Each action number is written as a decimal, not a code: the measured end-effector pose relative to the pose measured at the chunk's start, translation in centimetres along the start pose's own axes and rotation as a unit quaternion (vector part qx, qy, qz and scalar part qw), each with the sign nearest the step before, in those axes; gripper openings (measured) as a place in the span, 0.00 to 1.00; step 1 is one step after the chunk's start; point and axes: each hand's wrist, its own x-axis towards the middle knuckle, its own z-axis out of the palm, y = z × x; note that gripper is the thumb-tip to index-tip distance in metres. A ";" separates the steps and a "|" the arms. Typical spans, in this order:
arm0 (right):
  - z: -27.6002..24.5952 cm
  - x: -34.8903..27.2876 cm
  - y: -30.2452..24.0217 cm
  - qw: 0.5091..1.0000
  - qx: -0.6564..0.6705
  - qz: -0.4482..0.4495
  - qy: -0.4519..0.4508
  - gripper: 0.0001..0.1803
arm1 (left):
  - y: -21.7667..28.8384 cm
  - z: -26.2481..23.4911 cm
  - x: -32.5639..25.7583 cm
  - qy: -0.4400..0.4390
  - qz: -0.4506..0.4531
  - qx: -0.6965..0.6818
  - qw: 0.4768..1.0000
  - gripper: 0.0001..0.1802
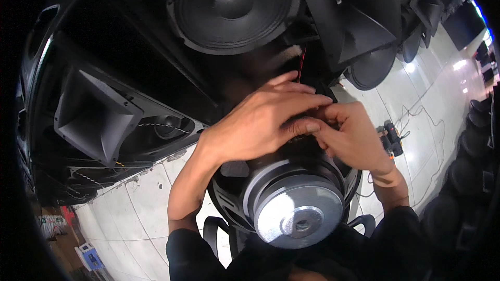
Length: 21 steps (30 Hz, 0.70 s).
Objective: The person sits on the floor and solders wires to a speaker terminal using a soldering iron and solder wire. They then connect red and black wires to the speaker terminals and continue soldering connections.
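A loose speaker driver (234, 216) rests magnet-up close to my body, its round silver magnet (271, 211) facing me. Over its far edge, my left hand (255, 119) reaches across with the thumb and fingers drawn together against my right hand. My right hand (349, 132) is closed in a pinch at the same spot. Whatever lies between the fingertips is hidden by the hands. A thin red wire (302, 65) comes down from the black cabinet ahead and disappears behind my left hand's fingers.
A mounted round woofer (234, 5) and a square horn (354, 10) are just ahead. Another horn (99, 114) sits in a cabinet at left. Black power adapters (390, 139) with loose cables lie on the tiled floor (422, 93). Several more speakers line the right side.
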 end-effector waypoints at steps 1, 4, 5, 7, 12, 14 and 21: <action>-0.4 0.3 -0.5 0.997 0.042 0.051 -0.033 0.10 | -0.5 -0.7 0.1 -0.028 -0.018 -0.005 0.999 0.13; -1.2 0.3 0.3 0.997 0.053 0.035 -0.048 0.12 | -2.2 -1.0 -1.0 -0.024 -0.005 -0.035 0.999 0.11; -1.3 0.3 0.7 0.997 0.040 0.041 -0.051 0.13 | -2.6 -0.8 -1.4 -0.009 0.011 -0.049 0.999 0.11; -1.1 0.5 1.5 0.995 0.073 0.046 -0.055 0.13 | -2.6 0.1 -1.6 0.028 -0.009 -0.036 0.999 0.08; -0.9 1.2 2.5 0.993 0.120 0.018 -0.013 0.15 | -2.9 0.2 -1.6 0.088 -0.025 0.016 0.996 0.06; -0.4 1.6 2.6 0.994 0.106 -0.007 -0.006 0.15 | -3.0 0.2 -1.5 0.096 -0.024 0.009 0.995 0.06; 0.5 2.6 2.4 0.995 0.077 -0.066 0.006 0.14 | -3.2 0.6 -1.3 0.090 -0.041 -0.004 0.995 0.04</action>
